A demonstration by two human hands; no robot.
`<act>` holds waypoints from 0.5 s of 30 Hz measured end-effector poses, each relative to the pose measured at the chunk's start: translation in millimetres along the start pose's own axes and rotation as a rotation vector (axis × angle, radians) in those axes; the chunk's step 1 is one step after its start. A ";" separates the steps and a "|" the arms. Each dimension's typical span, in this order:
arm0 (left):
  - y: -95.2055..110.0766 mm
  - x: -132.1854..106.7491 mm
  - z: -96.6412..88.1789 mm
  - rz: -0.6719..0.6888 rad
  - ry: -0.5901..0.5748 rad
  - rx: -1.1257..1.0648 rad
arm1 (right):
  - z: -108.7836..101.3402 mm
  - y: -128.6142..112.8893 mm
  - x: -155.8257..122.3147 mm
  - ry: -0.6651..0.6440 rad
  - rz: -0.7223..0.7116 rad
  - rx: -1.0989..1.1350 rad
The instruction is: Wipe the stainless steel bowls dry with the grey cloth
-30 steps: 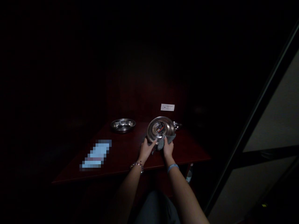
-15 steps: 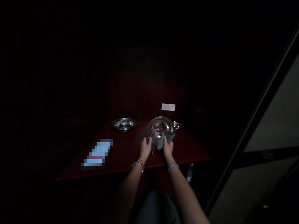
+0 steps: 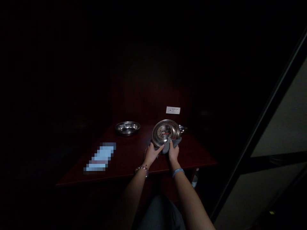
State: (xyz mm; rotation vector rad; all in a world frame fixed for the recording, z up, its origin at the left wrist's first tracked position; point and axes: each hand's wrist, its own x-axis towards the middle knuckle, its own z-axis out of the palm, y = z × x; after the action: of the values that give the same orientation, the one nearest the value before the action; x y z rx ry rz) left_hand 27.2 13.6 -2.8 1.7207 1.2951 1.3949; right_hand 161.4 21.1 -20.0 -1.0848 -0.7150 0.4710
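A shiny metal bowl [image 3: 157, 132] is tilted up over the dark red table, its round inside facing me and a reddish mark at its centre. My left hand [image 3: 150, 155] grips the near left rim, thumb stretched along the edge toward the cloth. A grey cloth [image 3: 177, 142] is folded over the near right rim. With my right hand [image 3: 173, 154] I pinch that cloth against the bowl, thumb on top. The fingers of both hands are partly hidden under the rim and cloth.
On the table [image 3: 129, 156], another metal bowl [image 3: 127, 132] stands at the back left. Part of a further metal dish [image 3: 183, 129] shows behind the held bowl. A pixelated bluish patch [image 3: 102, 157] lies at left. A bottle [image 3: 195, 179] stands below the right edge; a socket [image 3: 173, 110] is on the wall.
The bowl has shifted slightly right in my hands. My left thumb has swung rightward along the rim, closer to the cloth. My right hand keeps its hold on the cloth.
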 end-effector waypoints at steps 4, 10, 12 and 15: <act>-0.1 -1.8 -1.3 0.024 -0.057 0.046 | 0.2 1.6 0.6 -0.021 -0.004 0.000; -4.0 2.7 -0.1 -0.018 -0.034 0.022 | -1.0 4.5 2.3 -0.032 0.000 -0.032; -8.2 6.0 1.9 -0.015 -0.002 -0.010 | -1.1 5.0 2.8 -0.034 0.002 -0.029; -14.6 10.5 4.4 -0.006 0.042 -0.063 | -0.8 3.4 2.5 -0.039 -0.004 -0.025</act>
State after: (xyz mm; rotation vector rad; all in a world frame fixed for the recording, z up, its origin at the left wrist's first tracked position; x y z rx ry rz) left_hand 26.4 29.3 -12.6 1.6530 1.2638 1.4597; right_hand 163.7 23.7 -22.6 -1.1003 -0.7590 0.4823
